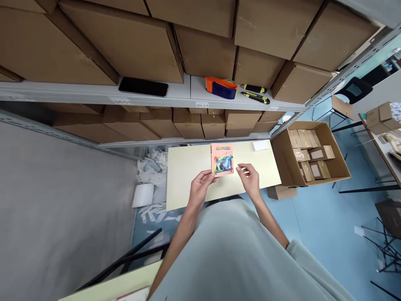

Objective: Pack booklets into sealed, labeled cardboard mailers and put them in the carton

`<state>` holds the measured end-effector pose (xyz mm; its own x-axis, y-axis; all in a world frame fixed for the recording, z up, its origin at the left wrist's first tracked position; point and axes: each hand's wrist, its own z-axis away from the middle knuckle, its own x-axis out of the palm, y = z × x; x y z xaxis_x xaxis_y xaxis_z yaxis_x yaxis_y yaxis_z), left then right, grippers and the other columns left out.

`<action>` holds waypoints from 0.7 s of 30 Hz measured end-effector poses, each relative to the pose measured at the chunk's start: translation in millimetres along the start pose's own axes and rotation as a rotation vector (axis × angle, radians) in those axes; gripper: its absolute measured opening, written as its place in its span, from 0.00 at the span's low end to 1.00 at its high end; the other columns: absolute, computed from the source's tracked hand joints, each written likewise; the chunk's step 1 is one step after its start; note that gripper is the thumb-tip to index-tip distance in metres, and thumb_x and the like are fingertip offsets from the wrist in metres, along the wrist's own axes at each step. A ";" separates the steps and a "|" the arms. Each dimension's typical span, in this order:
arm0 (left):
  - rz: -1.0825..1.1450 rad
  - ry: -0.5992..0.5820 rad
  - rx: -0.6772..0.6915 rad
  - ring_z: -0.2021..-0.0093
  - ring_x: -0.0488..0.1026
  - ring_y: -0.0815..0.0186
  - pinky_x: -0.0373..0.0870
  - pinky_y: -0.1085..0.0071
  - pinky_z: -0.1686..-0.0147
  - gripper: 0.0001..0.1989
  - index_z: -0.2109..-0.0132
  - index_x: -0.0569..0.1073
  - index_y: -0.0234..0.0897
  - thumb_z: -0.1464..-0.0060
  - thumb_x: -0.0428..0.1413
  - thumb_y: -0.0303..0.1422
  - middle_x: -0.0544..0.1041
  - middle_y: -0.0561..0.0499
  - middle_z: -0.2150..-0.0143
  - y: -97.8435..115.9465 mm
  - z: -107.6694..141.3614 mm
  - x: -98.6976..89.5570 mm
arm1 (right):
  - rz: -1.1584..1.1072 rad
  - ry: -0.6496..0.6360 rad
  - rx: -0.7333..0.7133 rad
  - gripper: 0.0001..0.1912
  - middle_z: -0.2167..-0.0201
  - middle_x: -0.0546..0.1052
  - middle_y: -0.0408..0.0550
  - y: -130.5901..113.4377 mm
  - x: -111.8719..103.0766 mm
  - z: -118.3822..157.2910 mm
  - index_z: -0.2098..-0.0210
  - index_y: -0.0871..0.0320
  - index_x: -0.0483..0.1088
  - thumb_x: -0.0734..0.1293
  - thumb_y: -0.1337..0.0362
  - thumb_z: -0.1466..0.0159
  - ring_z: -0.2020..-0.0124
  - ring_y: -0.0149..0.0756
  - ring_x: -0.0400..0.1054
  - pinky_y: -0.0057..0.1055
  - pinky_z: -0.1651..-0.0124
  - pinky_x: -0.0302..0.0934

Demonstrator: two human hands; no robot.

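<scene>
A pink booklet (222, 160) with a colourful framed picture on its cover is held up over the pale yellow table (184, 171). My left hand (201, 184) pinches its lower left corner between thumb and fingers. Just right of the booklet is my right hand (248, 177), its fingers curled and the thumb near the fingertips, not touching the cover. Whether anything small is between those fingertips cannot be made out. Toward the table's back right lies a small white box (260, 145).
Above the table, a shelf (175, 98) holds cardboard boxes, a black phone (143, 87), an orange and blue item (221, 88) and yellow-black cutters (255, 97). An open carton (282, 156) of small boxes stands right. White scraps (152, 169) lie at left.
</scene>
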<state>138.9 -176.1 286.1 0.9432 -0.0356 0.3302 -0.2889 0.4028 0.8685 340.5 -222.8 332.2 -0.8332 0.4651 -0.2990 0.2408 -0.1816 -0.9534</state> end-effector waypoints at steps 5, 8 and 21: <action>-0.405 0.019 0.391 0.54 0.85 0.56 0.83 0.58 0.50 0.18 0.53 0.86 0.38 0.38 0.67 0.48 0.88 0.44 0.54 9.6 5.3 3.3 | -0.038 -0.092 0.033 0.22 0.49 0.85 0.53 -27.9 36.7 9.2 0.48 0.54 0.81 0.75 0.47 0.34 0.49 0.46 0.81 0.35 0.56 0.78; -0.687 -0.072 0.732 0.53 0.86 0.57 0.82 0.59 0.49 0.10 0.52 0.87 0.44 0.33 0.63 0.40 0.88 0.46 0.52 15.9 11.1 7.9 | -0.106 -0.045 0.089 0.24 0.52 0.86 0.53 -26.4 54.8 12.0 0.49 0.56 0.80 0.76 0.47 0.36 0.51 0.47 0.83 0.35 0.57 0.79; -0.347 -0.095 0.160 0.54 0.82 0.54 0.78 0.60 0.51 0.25 0.55 0.86 0.36 0.42 0.66 0.55 0.86 0.43 0.57 62.7 -30.2 -13.0 | -0.318 -0.291 0.089 0.29 0.52 0.86 0.54 -25.5 40.7 -8.1 0.52 0.57 0.81 0.73 0.38 0.34 0.52 0.49 0.83 0.43 0.45 0.78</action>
<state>113.5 -122.9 325.1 0.9720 -0.2325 0.0327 0.0161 0.2048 0.9787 304.4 -192.2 344.0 -0.9676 0.2488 0.0440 -0.0830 -0.1487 -0.9854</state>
